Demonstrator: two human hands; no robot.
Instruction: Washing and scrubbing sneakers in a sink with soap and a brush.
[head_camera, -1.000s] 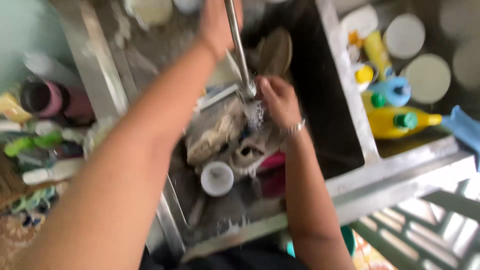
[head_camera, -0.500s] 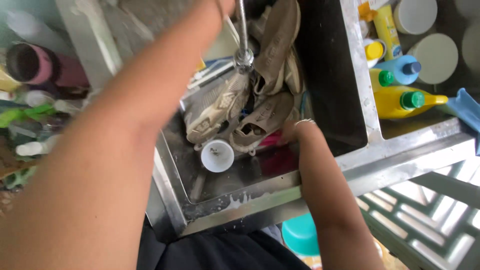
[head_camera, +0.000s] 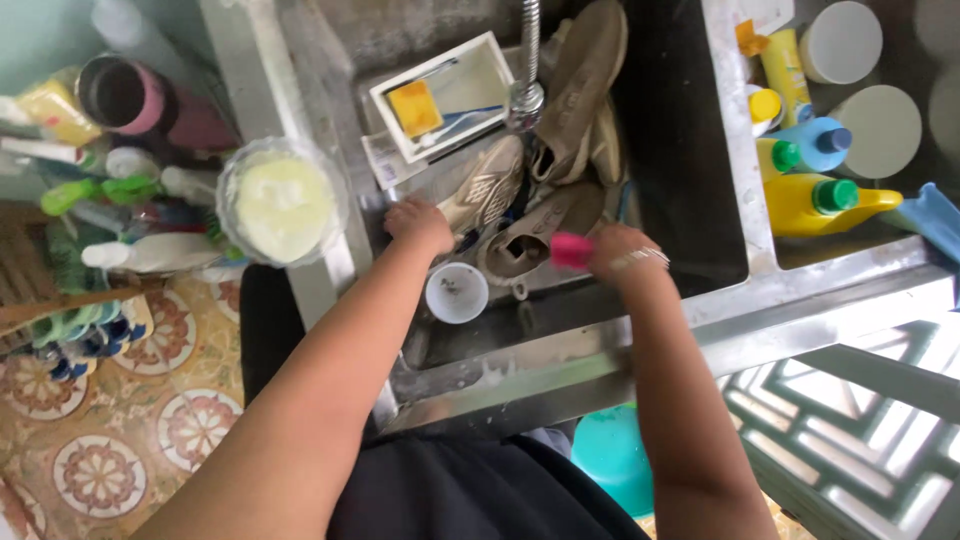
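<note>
While right hand (head_camera: 615, 250) fingers grip pink brush (head_camera: 570, 250), left hand (head_camera: 420, 225) fingers rest open on beige shoe (head_camera: 485, 190) lying diagonally

At three o'clock, right of the sink, stand a yellow bottle with green cap (head_camera: 815, 203), a blue bottle (head_camera: 818, 143) and a yellow tube (head_camera: 785, 62). At nine o'clock lie a white bottle (head_camera: 150, 253) and a yellow packet (head_camera: 50, 110).
</note>
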